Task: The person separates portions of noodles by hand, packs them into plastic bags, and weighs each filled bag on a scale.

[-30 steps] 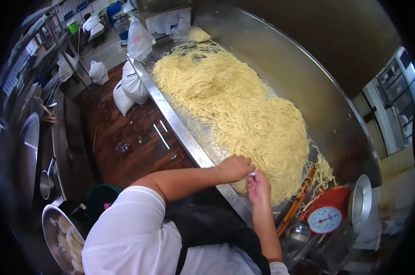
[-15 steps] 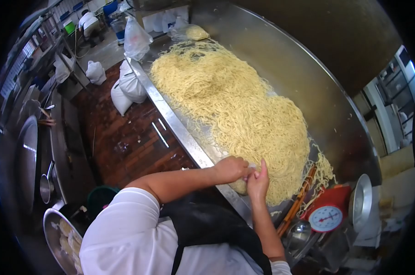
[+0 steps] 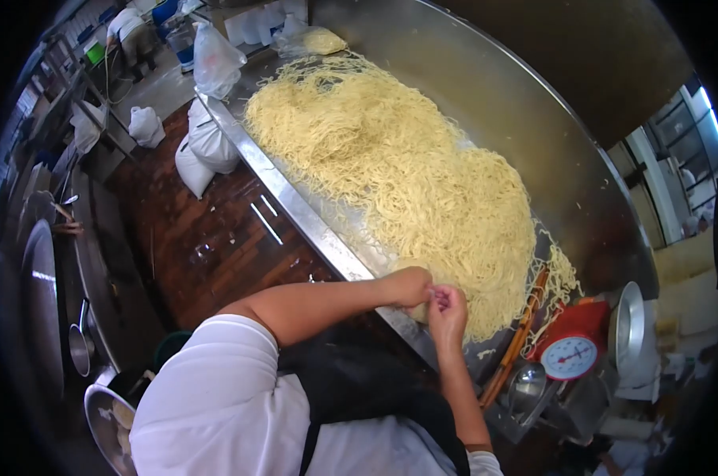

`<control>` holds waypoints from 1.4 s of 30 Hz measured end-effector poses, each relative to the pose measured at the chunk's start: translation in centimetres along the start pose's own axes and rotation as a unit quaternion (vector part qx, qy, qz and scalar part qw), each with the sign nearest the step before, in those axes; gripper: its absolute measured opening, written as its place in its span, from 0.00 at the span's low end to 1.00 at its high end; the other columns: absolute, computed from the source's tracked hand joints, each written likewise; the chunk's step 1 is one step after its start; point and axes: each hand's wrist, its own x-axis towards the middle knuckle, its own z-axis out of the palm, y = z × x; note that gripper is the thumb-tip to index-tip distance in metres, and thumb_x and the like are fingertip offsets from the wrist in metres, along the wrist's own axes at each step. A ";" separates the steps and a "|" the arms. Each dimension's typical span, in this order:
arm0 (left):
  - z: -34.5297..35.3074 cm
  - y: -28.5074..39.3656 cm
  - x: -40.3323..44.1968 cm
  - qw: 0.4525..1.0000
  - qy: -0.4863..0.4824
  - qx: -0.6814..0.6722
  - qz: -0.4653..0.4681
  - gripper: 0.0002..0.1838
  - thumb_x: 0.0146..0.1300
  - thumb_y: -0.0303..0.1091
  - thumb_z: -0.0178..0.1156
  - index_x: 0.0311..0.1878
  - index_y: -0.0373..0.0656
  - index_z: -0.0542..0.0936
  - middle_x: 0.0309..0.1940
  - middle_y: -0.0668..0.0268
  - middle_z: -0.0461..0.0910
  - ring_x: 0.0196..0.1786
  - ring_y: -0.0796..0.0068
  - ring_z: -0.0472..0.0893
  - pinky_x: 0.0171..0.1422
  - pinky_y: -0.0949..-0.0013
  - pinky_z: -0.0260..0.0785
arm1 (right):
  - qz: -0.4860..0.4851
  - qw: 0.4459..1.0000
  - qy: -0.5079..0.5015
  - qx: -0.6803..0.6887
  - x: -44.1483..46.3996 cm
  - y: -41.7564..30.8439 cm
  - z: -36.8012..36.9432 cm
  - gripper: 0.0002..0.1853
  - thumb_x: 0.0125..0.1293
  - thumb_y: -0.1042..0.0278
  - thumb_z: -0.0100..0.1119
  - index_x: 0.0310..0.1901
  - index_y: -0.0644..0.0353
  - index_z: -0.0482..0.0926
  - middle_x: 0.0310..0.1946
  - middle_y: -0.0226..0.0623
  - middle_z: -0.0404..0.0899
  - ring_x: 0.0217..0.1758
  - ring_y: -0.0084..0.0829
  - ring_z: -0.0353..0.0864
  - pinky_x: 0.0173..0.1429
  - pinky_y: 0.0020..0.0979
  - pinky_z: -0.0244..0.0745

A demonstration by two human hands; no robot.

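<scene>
My left hand (image 3: 409, 287) is closed, its fingers curled, over the near edge of a large heap of yellow noodles (image 3: 454, 206). Touching it, my right hand (image 3: 448, 311) has its fingers pinched together. Whatever lies between the fingertips is too small and hidden to make out. Under my hands a pale, rounded bundle shows partly, beside the metal rim (image 3: 295, 202) of the wide tray that holds the noodles.
A red scale (image 3: 569, 357) with a metal pan (image 3: 628, 327) and wooden sticks (image 3: 517, 337) are at the right. White sacks (image 3: 208, 147) stand on the floor; a plastic bag (image 3: 216, 62) is at the tray's far corner. Another person (image 3: 129, 36) bends in the background.
My right hand's raised finger has curled in, and both hands have come together. The pale piece seen between them is now hidden. The view has shifted slightly.
</scene>
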 end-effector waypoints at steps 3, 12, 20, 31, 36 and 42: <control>0.9 -0.3 0.4 0.916 -0.080 -0.344 -0.189 0.10 0.64 0.42 0.56 0.34 0.46 0.77 0.13 0.74 0.66 0.18 0.78 0.72 0.21 0.73 0.65 | -0.120 0.988 0.021 -0.090 -0.3 -1.0 -0.8 0.10 0.57 0.79 0.61 0.42 0.62 0.80 0.34 0.40 0.77 0.36 0.34 0.79 0.40 0.30 0.75; 2.9 2.1 -1.2 0.976 0.203 0.082 0.006 0.16 0.65 0.44 0.56 0.45 0.40 0.77 0.27 0.59 0.81 0.31 0.64 0.82 0.35 0.61 0.74 | -0.158 0.968 -0.109 -0.163 2.0 0.0 -4.6 0.08 0.62 0.70 0.57 0.41 0.61 0.82 0.34 0.48 0.79 0.39 0.49 0.79 0.42 0.42 0.74; 5.7 3.4 -1.0 0.949 0.231 0.193 0.094 0.10 0.61 0.38 0.56 0.40 0.42 0.77 0.31 0.50 0.79 0.39 0.47 0.79 0.42 0.53 0.70 | -0.120 0.967 -0.218 -0.049 1.9 -3.8 -8.4 0.10 0.66 0.67 0.55 0.40 0.65 0.80 0.27 0.45 0.79 0.29 0.40 0.79 0.36 0.36 0.72; 5.5 -2.2 -21.6 0.870 0.473 -0.128 0.063 0.22 0.66 0.49 0.57 0.30 0.37 0.77 0.20 0.55 0.74 0.24 0.68 0.71 0.34 0.64 0.68 | 0.017 0.914 -0.380 0.145 -0.1 -9.9 1.2 0.11 0.69 0.66 0.55 0.45 0.65 0.79 0.28 0.32 0.79 0.28 0.20 0.76 0.36 0.21 0.74; 9.9 -7.8 -37.8 0.650 0.736 -0.186 0.012 0.17 0.64 0.47 0.61 0.31 0.42 0.80 0.19 0.68 0.77 0.24 0.78 0.76 0.31 0.67 0.69 | 0.051 0.854 -0.514 0.061 -4.2 -13.0 8.6 0.11 0.68 0.68 0.57 0.46 0.65 0.78 0.28 0.30 0.78 0.29 0.19 0.76 0.35 0.20 0.74; 13.6 -7.0 -56.3 0.188 0.928 -0.321 0.018 0.14 0.65 0.40 0.62 0.24 0.47 0.74 0.11 0.78 0.64 0.14 0.86 0.65 0.18 0.78 0.54 | -0.085 0.754 -0.650 -0.037 -10.6 -19.3 18.1 0.12 0.64 0.70 0.62 0.46 0.66 0.79 0.33 0.31 0.80 0.33 0.18 0.76 0.39 0.21 0.75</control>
